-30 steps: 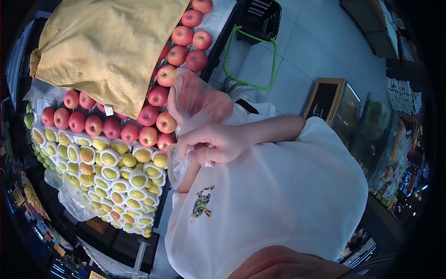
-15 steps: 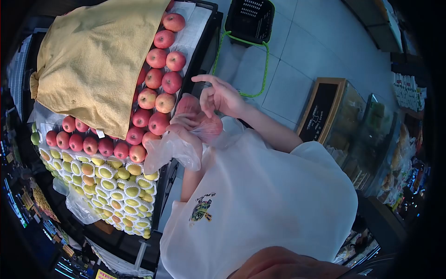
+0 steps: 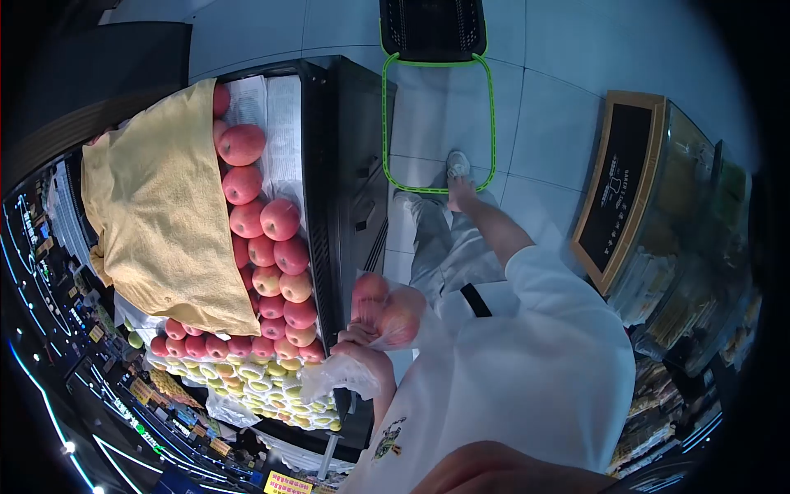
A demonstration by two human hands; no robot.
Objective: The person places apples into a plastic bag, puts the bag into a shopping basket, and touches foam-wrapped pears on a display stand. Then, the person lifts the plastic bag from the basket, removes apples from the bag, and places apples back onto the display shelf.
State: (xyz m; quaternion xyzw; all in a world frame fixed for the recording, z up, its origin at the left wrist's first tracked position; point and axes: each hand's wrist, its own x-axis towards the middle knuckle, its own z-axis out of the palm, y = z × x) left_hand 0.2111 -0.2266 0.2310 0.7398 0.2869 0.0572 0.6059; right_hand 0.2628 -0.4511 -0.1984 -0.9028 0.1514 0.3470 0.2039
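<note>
My left hand [image 3: 359, 339] is closed around the gathered neck of a clear plastic bag [image 3: 346, 375]. Inside the bag, red apples [image 3: 401, 323] bulge beside my shirt. My right hand [image 3: 462, 196] is stretched forward and down at the end bar of a green handle [image 3: 493, 123]. Its fingers look wrapped on that bar, though they are small and partly hidden. The handle belongs to a black shopping basket [image 3: 434, 37] on the floor ahead.
To the left is a black display stand [image 3: 329, 165] with rows of apples [image 3: 280, 219], a yellow cloth [image 3: 164, 214] and fruit in white foam nets [image 3: 255, 387]. A wood-framed sign [image 3: 617, 185] and glass case [image 3: 679, 198] stand at the right. My shoe [image 3: 457, 165] shows beyond the handle.
My right hand has left the bagged apples and moved away to the basket handle. My left hand still holds the bag. The view has turned, showing more floor and my legs.
</note>
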